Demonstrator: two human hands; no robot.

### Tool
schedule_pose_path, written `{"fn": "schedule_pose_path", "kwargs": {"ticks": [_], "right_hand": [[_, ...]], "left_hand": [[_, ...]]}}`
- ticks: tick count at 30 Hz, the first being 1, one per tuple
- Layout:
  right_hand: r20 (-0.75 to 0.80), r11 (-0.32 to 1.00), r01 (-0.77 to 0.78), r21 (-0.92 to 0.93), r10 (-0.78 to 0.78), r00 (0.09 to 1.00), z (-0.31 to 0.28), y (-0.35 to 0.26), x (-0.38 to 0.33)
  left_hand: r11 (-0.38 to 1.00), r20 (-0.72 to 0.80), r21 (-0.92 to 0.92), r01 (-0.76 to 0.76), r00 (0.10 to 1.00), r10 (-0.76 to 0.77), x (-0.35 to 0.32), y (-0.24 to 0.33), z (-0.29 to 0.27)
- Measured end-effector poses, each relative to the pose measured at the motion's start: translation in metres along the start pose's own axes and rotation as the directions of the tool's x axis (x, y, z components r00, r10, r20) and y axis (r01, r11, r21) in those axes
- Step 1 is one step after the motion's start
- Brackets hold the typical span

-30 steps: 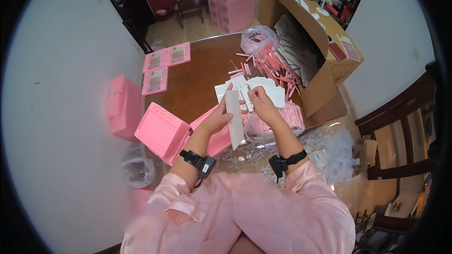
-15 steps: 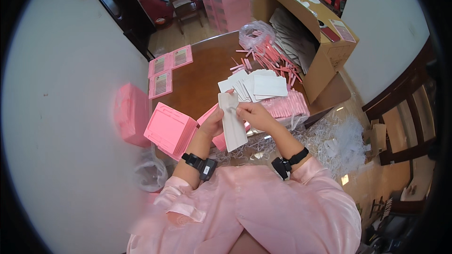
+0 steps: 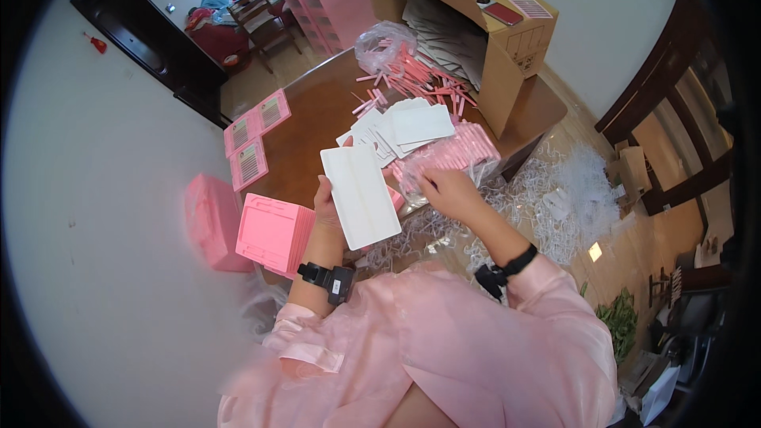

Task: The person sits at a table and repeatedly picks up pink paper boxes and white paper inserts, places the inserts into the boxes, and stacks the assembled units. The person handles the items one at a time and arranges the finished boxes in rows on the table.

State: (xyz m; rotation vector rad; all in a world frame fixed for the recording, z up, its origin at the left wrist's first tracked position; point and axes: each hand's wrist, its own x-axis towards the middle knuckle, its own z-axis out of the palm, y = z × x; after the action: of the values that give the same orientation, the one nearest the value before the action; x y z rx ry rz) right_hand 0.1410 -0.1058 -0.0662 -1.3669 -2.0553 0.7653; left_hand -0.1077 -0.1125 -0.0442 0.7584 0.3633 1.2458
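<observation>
A white rectangular board [image 3: 361,198] is tilted in front of me, with my left hand [image 3: 326,204] closed round its left edge. Part of that hand is hidden behind the board. Apart from the board, my right hand [image 3: 453,192] hovers by a clear plastic bag of pink pieces [image 3: 464,148], its fingers curled together; whatever they pinch, if anything, is too small to make out. Just beyond lies a loose pile of white boards [image 3: 420,124]. To the left stands a stack of pink panels [image 3: 269,231].
Pink sticks [image 3: 424,77] spill from a plastic bag near a large cardboard box [image 3: 507,83] at the table's far right. Labelled pink panels [image 3: 250,161] lie along the left edge of the brown table [image 3: 305,139]. White curly strips [image 3: 547,190] cover the floor at right.
My right hand has left the board and moved right. The board has turned from a narrow, slanted view to show its broad face. The whole view has shifted as my head turned.
</observation>
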Motion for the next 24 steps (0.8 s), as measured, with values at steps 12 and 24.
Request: {"fn": "schedule_pose_path", "kwargs": {"ticks": [12, 24], "right_hand": [[-0.215, 0.994, 0.037, 0.098, -0.015, 0.976, 0.022, -0.046, 0.037], [0.255, 0.942, 0.322, -0.099, -0.289, 0.923, 0.016, -0.013, -0.020]], "left_hand": [[0.999, 0.032, 0.014, 0.032, 0.999, -0.033, -0.028, 0.011, 0.006], [0.996, -0.079, 0.062, -0.057, 0.995, 0.061, -0.046, 0.026, -0.020]]}}
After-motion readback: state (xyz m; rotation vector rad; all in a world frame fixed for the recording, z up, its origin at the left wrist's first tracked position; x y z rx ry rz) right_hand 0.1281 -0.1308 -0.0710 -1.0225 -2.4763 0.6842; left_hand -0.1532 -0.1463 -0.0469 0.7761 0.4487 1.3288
